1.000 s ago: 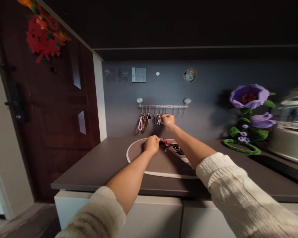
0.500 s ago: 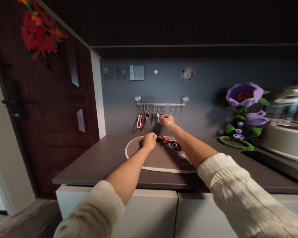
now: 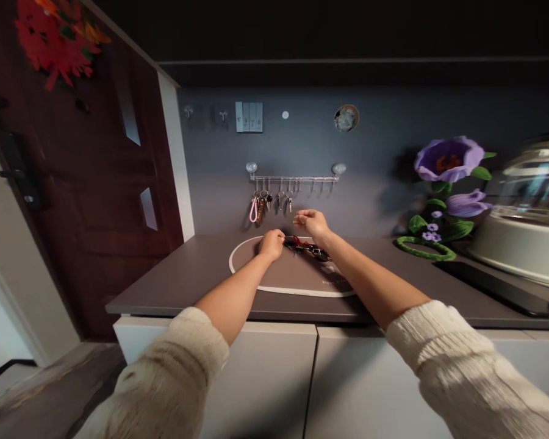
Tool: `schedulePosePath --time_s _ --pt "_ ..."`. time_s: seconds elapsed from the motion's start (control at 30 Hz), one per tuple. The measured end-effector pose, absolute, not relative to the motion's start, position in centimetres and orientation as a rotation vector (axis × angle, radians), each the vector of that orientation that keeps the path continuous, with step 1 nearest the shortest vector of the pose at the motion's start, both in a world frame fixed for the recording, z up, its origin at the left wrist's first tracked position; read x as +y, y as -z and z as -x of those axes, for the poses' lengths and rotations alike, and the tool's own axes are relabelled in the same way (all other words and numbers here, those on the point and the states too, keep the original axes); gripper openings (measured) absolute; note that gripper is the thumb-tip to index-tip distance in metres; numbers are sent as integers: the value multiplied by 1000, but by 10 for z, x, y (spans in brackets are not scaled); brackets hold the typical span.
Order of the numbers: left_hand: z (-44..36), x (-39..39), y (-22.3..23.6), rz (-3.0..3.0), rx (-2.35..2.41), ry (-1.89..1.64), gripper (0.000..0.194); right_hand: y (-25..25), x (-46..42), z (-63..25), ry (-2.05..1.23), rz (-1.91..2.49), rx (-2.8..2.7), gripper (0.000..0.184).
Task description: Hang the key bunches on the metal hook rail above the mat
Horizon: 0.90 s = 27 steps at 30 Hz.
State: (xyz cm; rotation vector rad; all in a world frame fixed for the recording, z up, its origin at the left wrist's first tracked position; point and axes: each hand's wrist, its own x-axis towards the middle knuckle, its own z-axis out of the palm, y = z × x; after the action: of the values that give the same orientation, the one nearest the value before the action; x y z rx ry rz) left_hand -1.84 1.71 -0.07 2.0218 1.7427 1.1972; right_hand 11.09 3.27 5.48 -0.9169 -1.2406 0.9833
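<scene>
Head view | dark countertop (image 3: 174, 280), oval mat (image 3: 283, 291) with white rim | bunch of keys (image 3: 307, 247) with red cord lies on the mat | our left hand (image 3: 271, 244): fingers curled together, just beside the bunch's left end, touching or not we cannot tell | our right hand (image 3: 312, 223): fingers slightly apart, empty, just above the bunch | wall rail (image 3: 293, 179) hangs keys above

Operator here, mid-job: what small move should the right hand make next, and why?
I'd probably lower the right hand onto the bunch of keys and take hold of it. The keys lie on the round mat just below that open hand, the curled left hand sits beside them, and the rail has free hooks at its right end.
</scene>
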Motion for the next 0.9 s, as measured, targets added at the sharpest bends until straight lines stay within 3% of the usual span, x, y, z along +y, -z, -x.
schedulePosePath --time_s 0.27,0.43,0.6,0.9 --pt "22 14 -3 -2107 1940 -911 29 -31 11 -123 -793 1119 -1390 11" --pt "19 25 -12 -2199 1921 -709 29 -22 3 -134 -424 1285 -1667 15" --pt "14 30 -15 -2146 1991 -678 30 -19 0 -137 -196 1401 -1849 22" --pt "15 29 -7 -2170 1968 -811 25 -17 6 -131 -135 1423 -1934 19"
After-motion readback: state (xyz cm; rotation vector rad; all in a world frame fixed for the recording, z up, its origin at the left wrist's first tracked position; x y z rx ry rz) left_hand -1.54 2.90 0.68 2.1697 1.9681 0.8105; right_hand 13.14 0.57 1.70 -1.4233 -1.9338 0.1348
